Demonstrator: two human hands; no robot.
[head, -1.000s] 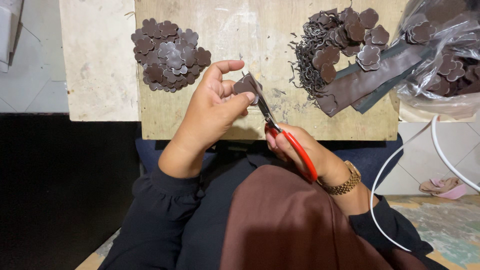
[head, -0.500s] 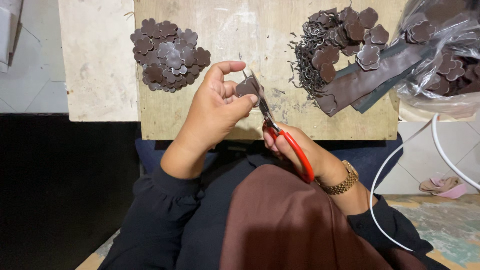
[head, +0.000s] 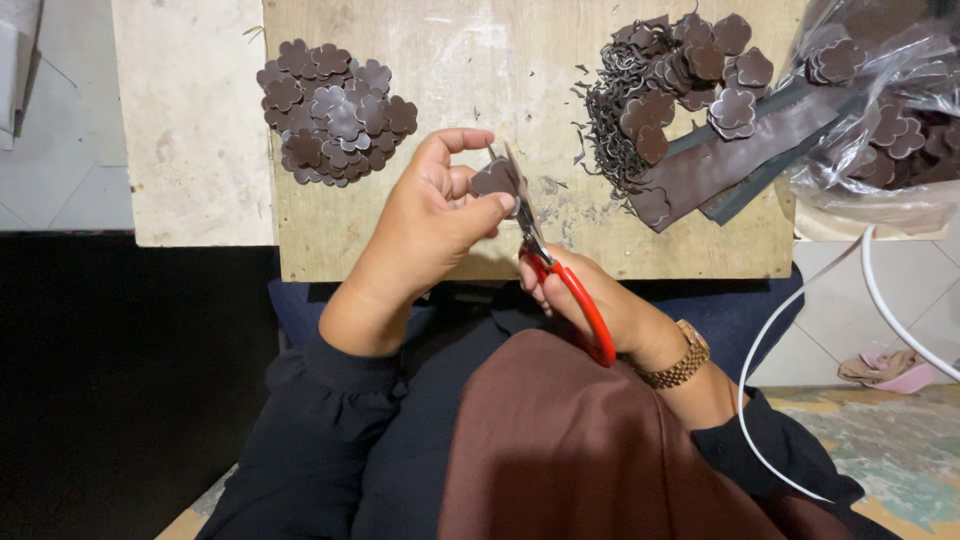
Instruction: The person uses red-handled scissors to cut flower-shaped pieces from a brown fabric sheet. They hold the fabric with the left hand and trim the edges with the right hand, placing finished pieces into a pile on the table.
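My left hand (head: 425,225) pinches a small dark brown flower-shaped leather piece (head: 494,180) between thumb and fingers, above the front edge of a wooden board (head: 480,60). My right hand (head: 590,300) grips red-handled scissors (head: 555,270), whose blades reach up against the right side of the piece. A pile of trimmed flower pieces (head: 335,110) lies on the board to the left. Another heap of flower pieces mixed with thin dark trimmings (head: 660,110) lies to the right.
Dark leather strips (head: 740,160) lie on the board's right side. A clear plastic bag (head: 880,110) with more flower pieces rests at the far right. A white cable (head: 880,300) curves over the tiled floor. A pale slab (head: 185,120) adjoins the board's left.
The scissors have shifted slightly along the edge of the piece and my left hand has turned it a little. The piles have not moved.
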